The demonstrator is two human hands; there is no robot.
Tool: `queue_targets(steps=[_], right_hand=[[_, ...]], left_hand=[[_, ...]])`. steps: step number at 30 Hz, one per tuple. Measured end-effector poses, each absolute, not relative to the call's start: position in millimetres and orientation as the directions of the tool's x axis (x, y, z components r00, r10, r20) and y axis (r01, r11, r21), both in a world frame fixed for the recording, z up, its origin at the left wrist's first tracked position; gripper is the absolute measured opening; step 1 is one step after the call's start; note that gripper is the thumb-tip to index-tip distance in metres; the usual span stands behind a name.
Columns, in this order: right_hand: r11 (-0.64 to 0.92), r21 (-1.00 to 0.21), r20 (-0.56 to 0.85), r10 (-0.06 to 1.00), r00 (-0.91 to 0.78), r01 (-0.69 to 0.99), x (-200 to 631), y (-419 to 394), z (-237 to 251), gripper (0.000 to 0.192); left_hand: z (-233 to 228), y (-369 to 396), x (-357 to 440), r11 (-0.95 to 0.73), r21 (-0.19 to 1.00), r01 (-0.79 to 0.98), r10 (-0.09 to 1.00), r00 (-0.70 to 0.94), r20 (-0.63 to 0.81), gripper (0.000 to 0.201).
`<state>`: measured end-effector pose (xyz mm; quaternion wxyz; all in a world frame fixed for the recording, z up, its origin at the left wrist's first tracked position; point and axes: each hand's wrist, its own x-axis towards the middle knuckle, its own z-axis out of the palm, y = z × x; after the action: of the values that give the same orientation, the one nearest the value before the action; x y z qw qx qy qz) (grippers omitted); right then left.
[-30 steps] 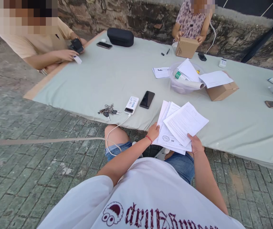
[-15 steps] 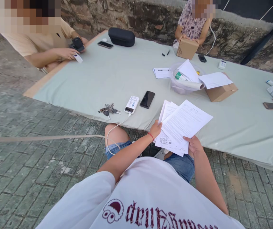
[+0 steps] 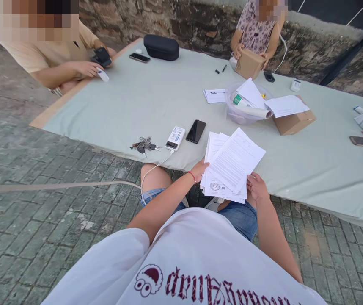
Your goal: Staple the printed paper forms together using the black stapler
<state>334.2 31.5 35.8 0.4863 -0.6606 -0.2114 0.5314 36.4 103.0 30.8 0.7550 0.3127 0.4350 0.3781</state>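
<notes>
My left hand [image 3: 199, 171] is closed on the left edge of a stack of printed papers [image 3: 211, 148], its thumb on top. The uppermost sheet [image 3: 237, 159] lies slanted across the others, and a round stamp shows on a sheet below it. Close beside the right edge of the stack is my right hand [image 3: 257, 186], fingers loosely bent and the thumb off the paper. Whether its fingertips touch the edge is hard to see. The papers are held above my lap at the table's near edge.
On the cloth-covered table [image 3: 130, 106] lie keys [image 3: 145, 145], a cabled power bank [image 3: 175, 138] and a phone [image 3: 196, 131]. Beyond stand a plastic basin [image 3: 241, 116] with papers, a cardboard box [image 3: 295, 123] and a black case [image 3: 161, 48]. Other people sit around; one holds a carton [image 3: 249, 63].
The stack and my left hand have shifted left. The top sheet has slid left over the others. My right thumb has come off the paper. Across the table, a person's hands have moved on the carton.
</notes>
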Motion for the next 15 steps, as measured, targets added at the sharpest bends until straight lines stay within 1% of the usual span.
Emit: queue_targets(steps=[2,4,7,11,15], right_hand=[[-0.43,-0.878,-0.478,0.787,0.389,-0.209,332.3,35.8,35.7,0.035],[-0.42,-0.893,-0.449,0.806,0.386,-0.162,329.6,39.3,37.3,0.032],[-0.422,-0.904,-0.415,0.828,0.378,-0.067,328.4,42.2,41.2,0.032],[-0.422,-0.906,-0.376,0.846,0.378,0.042,338.7,40.5,47.0,0.033],[-0.462,-0.884,-0.422,0.858,0.294,0.078,349.7,34.9,53.3,0.036]], left_hand=[[28.9,104.7,35.6,0.56,0.763,-0.325,0.821,0.342,-0.457,0.049],[27.8,106.5,37.5,0.574,0.744,-0.342,0.814,0.332,-0.476,0.047],[28.1,109.8,41.3,0.6,0.725,-0.339,0.799,0.305,-0.519,0.045],[30.0,113.2,41.2,0.641,0.697,-0.321,0.765,0.33,-0.553,0.042],[30.8,113.0,39.8,0.648,0.687,-0.329,0.762,0.281,-0.583,0.036]])
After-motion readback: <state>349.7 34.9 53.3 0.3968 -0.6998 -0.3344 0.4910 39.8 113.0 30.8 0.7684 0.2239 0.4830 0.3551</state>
